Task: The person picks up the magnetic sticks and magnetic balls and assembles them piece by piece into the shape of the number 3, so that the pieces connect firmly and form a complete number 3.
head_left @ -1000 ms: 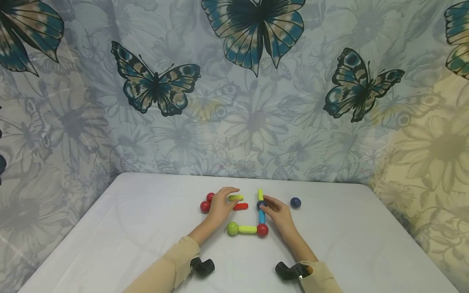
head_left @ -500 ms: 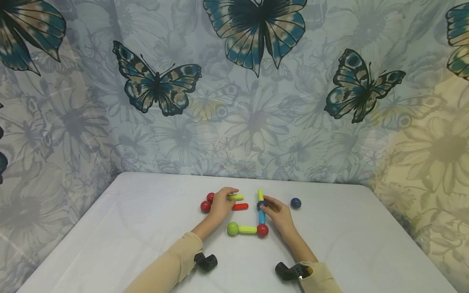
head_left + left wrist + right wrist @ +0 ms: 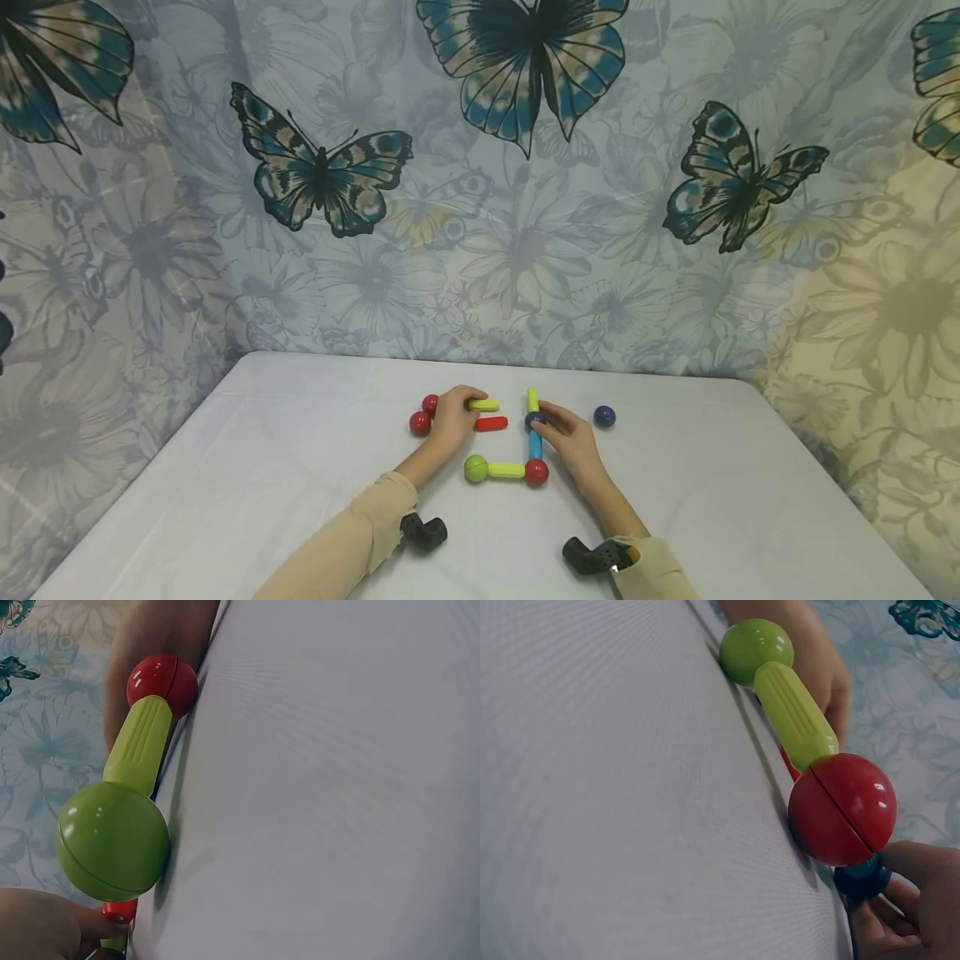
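My right hand [image 3: 573,439] pinches a dark blue ball [image 3: 533,420] between thumb and fingers. That ball joins a yellow-green rod [image 3: 532,399] behind it and a light blue rod [image 3: 536,446] in front. A red ball [image 3: 536,472], another yellow-green rod [image 3: 507,471] and a green ball [image 3: 476,468] continue the L-shaped chain on the table. At the left, my left hand [image 3: 452,421] has its fingers around the left end of a loose yellow-green rod [image 3: 486,405]. Just in front of it lies a red rod [image 3: 491,423], partly hidden by the hand.
Two red balls [image 3: 420,423] sit left of my left hand. A single dark blue ball [image 3: 604,417] lies right of my right hand. The white table [image 3: 225,483] backs onto a butterfly-patterned cloth [image 3: 525,275]. Black devices are strapped to both wrists.
My left hand and forearm have shifted slightly right, and the fingers have closed in on the loose yellow-green rod. The right hand stays at the dark blue ball.
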{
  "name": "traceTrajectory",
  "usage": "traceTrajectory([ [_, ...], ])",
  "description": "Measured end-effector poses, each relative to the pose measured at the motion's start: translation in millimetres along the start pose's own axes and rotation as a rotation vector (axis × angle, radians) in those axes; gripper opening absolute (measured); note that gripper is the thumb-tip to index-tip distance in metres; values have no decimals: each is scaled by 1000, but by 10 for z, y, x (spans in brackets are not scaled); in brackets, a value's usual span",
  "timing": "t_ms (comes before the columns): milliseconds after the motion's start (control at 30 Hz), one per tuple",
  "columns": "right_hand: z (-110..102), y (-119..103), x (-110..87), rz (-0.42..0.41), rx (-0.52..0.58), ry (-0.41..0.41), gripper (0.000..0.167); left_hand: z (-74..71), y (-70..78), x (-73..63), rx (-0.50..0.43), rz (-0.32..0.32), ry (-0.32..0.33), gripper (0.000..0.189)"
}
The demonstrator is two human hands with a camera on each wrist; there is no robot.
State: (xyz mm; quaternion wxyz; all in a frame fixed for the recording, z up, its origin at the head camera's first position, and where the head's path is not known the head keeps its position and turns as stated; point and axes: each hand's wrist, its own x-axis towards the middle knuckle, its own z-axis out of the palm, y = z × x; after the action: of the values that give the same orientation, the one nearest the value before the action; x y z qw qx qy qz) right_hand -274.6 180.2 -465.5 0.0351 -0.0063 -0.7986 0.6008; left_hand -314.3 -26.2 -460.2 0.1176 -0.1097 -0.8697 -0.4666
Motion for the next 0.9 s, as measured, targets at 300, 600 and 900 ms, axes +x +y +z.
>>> traceTrajectory([
  [300,1,-9,-6,2,-4,2,51,10,8,36,1,16,-13,30],
  [600,0,-37,-14,9,10,2,50,9,32,64,-7,14,-30,30],
  [900,1,-37,-22,12,-13,8,51,-3,100,47,17,3,-78,31],
])
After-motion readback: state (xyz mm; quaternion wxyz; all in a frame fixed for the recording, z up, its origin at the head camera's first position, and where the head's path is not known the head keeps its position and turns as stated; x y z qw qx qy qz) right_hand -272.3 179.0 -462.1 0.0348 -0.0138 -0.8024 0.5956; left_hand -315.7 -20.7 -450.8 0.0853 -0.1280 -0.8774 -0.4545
